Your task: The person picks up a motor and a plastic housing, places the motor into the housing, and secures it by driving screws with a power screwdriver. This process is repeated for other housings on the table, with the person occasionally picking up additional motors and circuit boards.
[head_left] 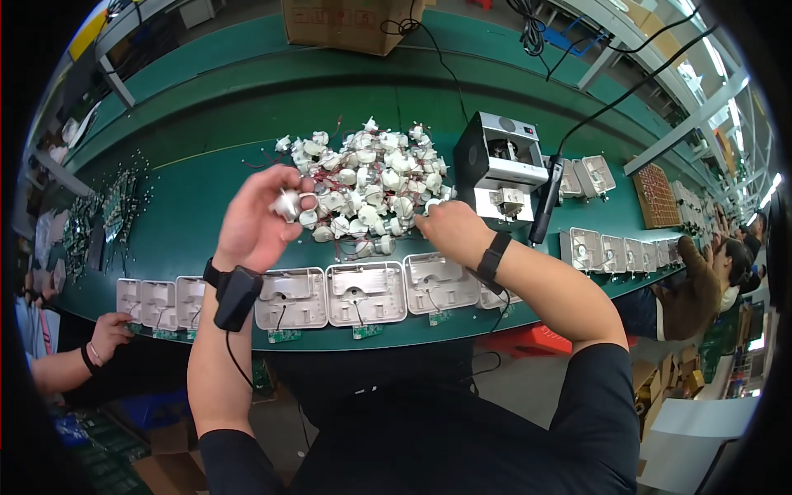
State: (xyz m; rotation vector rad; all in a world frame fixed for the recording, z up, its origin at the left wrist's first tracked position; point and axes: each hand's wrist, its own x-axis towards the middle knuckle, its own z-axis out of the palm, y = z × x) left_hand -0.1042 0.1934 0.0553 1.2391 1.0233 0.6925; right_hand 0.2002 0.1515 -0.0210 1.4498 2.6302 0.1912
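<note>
My left hand [254,221] is raised at the left side of a pile of small white plastic parts [371,169] with red wires. Its thumb and fingers curl round one white motor-like part [286,205]. At the pile's right edge, my right hand [456,233] reaches down with bent fingers, and its fingertips pinch another white part [432,205]. In front of me, a row of open white plastic housings [365,294] runs along the table's near edge. From several of them a dark wire leads to a small green circuit board [368,332].
Right of the pile stands a black-and-silver machine [502,169], with a black corded tool [546,202] hanging beside it. More housings [610,252] line the right side. Circuit boards [122,202] lie far left. A co-worker's hand [110,332] touches the row's left end.
</note>
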